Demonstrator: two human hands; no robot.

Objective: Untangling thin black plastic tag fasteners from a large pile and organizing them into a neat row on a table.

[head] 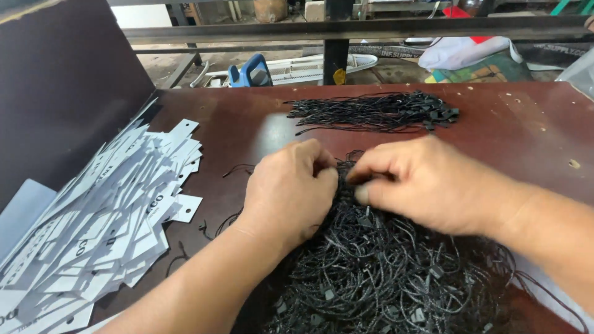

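Both hands meet at frame centre over a tangled heap of black tag strings (pixel 383 272) with small plastic locks, spreading from centre toward 5 o'clock on the dark red-brown table (pixel 532 136).

Left hand (pixel 291 188): fingers curled tight, tips pressed into the top of the heap; what they pinch is hidden, probably a single string.

Right hand (pixel 427 182): fingers bunched narrow, thumb against forefinger, nipping black cord at the heap's top edge, just beside the left fingertips.

At 12 o'clock, apart from the hands: a straightened bundle of the same black strings (pixel 377 112), lying left to right, locks at its right end.

At 9 to 7 o'clock: loose pile of white paper hang tags (pixel 105 229) with punched holes, against a dark board (pixel 62 86).
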